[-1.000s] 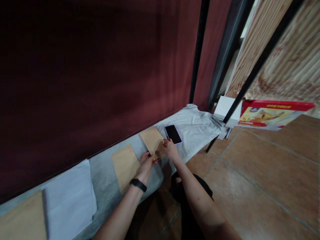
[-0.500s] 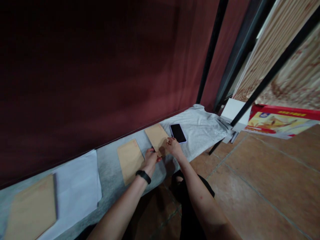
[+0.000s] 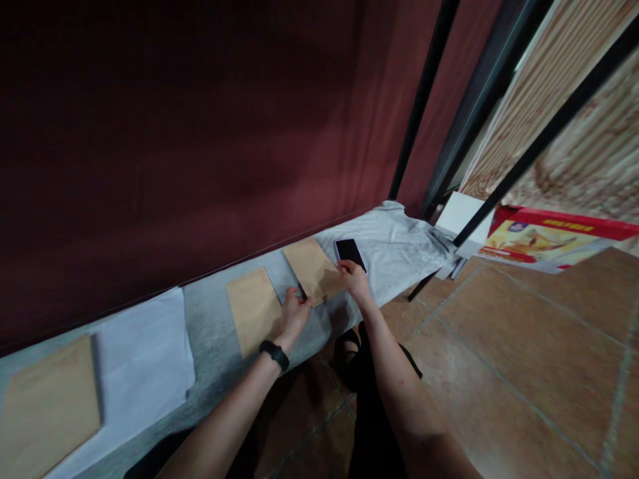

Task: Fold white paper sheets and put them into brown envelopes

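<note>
A brown paper envelope [image 3: 310,265] lies aslant on the grey cloth-covered bench, directly in front of me. My left hand [image 3: 293,313], with a black band on the wrist, pinches its near left corner. At the near right edge, the fingers of my right hand [image 3: 355,278] are closed on the paper. Just beyond that hand rests a phone [image 3: 350,253] with a dark screen and a pale case, partly covered by my fingers. A second brown envelope [image 3: 252,306] lies flat to the left, close to my left hand and partly beneath it.
White paper sheets [image 3: 144,366] and a stack of brown envelopes [image 3: 52,409] occupy the left end of the bench [image 3: 207,332]. A dark red wall [image 3: 200,166] rises behind. Black poles, a white box [image 3: 462,216] and a red-yellow carton [image 3: 544,239] stand on the right.
My hands have moved farther apart along the envelope's near edge, the right hand going right and up towards the phone. The view has shifted slightly.
</note>
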The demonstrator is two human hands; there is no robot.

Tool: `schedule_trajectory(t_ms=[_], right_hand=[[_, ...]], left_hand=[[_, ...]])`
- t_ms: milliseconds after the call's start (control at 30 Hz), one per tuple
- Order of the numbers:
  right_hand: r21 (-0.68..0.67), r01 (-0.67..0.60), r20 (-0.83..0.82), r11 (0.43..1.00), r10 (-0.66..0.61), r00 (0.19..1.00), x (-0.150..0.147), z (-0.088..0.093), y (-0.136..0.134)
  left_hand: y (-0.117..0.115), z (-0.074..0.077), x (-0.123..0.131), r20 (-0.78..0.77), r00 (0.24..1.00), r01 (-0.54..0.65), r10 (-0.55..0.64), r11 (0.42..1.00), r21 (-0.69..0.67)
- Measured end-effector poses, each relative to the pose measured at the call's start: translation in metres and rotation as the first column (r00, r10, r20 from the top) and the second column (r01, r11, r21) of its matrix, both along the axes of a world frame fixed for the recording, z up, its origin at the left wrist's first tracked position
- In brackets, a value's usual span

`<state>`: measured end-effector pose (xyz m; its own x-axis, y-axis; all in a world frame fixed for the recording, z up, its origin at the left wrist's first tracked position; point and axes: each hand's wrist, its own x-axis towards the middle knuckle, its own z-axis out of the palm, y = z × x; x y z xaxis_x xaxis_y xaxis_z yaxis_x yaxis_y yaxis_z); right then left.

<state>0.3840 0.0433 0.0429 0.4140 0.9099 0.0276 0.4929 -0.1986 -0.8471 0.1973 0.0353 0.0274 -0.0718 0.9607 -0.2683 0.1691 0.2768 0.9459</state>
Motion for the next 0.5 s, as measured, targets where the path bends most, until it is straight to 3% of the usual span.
schedule_trajectory(t_ms=[167, 333, 433, 500], right_hand=[[-0.008, -0.015, -0.004, 1.0, 0.015, 1.0, 0.006, 0.002, -0.006], [-0.012, -0.053, 0.007, 0.999, 0.053, 0.999, -0.005, 0.005, -0.01], [-0.007, -0.143, 0.012, 0.99, 0.143, 0.99, -0.03, 0.005, -0.014], [0.004, -0.256, 0.023, 0.967, 0.256, 0.967, -0.053, 0.004, -0.018]], left_hand=[[-0.007, 0.006, -0.001, -0.096, 0.994, 0.062, -0.045, 0.98, 0.187], [-0.012, 0.012, -0.003, -0.188, 0.976, 0.157, -0.114, 0.959, 0.234], [-0.016, 0.018, -0.031, -0.328, 0.938, 0.217, -0.114, 0.93, 0.297], [-0.017, 0.021, -0.063, -0.459, 0.887, 0.238, -0.048, 0.9, 0.364]])
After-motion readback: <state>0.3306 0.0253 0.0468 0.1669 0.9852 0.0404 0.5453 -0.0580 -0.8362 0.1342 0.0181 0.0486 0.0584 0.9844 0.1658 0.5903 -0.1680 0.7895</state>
